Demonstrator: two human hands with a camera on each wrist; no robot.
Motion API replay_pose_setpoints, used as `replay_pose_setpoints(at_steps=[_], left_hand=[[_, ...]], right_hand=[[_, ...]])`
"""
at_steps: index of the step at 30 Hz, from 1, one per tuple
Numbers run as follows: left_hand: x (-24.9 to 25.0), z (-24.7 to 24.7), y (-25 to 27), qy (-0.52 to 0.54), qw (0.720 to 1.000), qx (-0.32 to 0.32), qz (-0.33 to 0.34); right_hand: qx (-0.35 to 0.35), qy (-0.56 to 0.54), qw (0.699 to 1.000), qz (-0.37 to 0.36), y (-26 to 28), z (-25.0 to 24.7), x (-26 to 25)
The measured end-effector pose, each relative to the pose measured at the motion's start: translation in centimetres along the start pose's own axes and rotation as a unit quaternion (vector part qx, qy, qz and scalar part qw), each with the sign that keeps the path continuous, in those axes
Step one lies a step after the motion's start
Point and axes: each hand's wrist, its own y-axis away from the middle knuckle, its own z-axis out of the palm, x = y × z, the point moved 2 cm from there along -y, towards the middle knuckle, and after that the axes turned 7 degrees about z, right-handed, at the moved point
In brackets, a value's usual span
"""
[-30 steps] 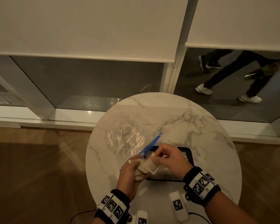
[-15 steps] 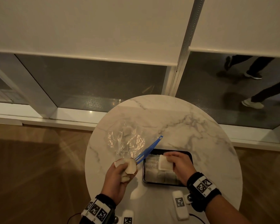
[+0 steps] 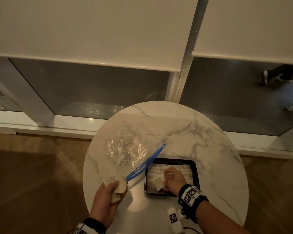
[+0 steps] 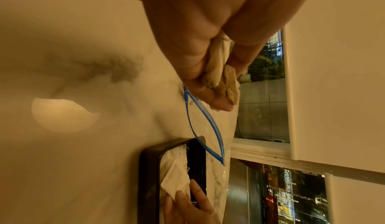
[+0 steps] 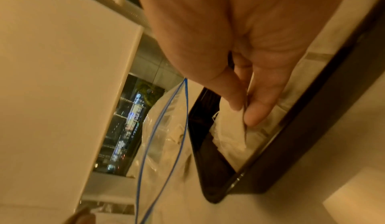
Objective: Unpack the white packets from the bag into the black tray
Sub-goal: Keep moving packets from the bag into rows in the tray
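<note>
A clear plastic bag [image 3: 127, 151] with a blue zip strip [image 3: 146, 163] lies on the round marble table [image 3: 201, 142], its mouth open. My left hand [image 3: 108, 193] grips a bunch of white packets [image 3: 116, 184] at the near end of the zip strip. The same packets [image 4: 220, 73] show between thumb and fingers in the left wrist view. To the right sits the black tray [image 3: 196, 169], holding several white packets [image 3: 184, 171]. My right hand [image 3: 172, 180] pinches one white packet [image 3: 157, 181] low over the tray's near left part. In the right wrist view that packet [image 5: 245, 128] shows edge-on.
The table stands against a low window ledge [image 3: 57, 122] with blinds above. Wooden floor [image 3: 32, 183] lies to the left and right. A person's legs [image 3: 281, 75] show beyond the glass at the far right. A bright light patch [image 3: 137, 202] falls on the table between my hands.
My hands, together at the bag mouth a second ago, have parted. The right hand carried one packet to the tray and lowered it; the left drew back with the other packets.
</note>
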Motion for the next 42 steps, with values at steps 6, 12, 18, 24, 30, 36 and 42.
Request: replay_pose_setpoints(at_steps=[6, 12, 18, 24, 30, 36, 42], left_hand=[[0.3, -1.0, -0.8, -0.017, 1.0, 0.017, 0.005], [0.5, -1.3, -0.9, -0.031, 0.999, 0.022, 0.006], [0.8, -1.1, -0.4, -0.022, 1.0, 0.018, 0.005], [1.0, -0.4, -0.5, -0.029, 1.0, 0.008, 0.007], [1.4, 1.7, -0.1, -0.065, 0.997, -0.03, 0.027], [1.6, 3.7, 1.0, -0.195, 0.97, -0.121, 0.083], [1.4, 6.6, 2.0, -0.261, 0.936, -0.226, 0.074]], right_hand=[[-0.025, 0.125, 0.991, -0.043, 0.3, 1.1, 0.2], [-0.022, 0.272, 0.955, -0.113, 0.5, 1.7, -0.4], [-0.015, 0.339, 0.935, -0.101, 0.3, 1.8, -0.3], [-0.011, 0.377, 0.922, -0.089, -0.4, 1.6, -0.3], [0.001, 0.436, 0.893, -0.113, 0.5, 1.1, -0.9], [0.03, 0.181, 0.966, -0.181, 3.7, 0.1, -4.0], [-0.177, 0.182, 0.932, -0.259, 7.9, 1.7, -8.4]])
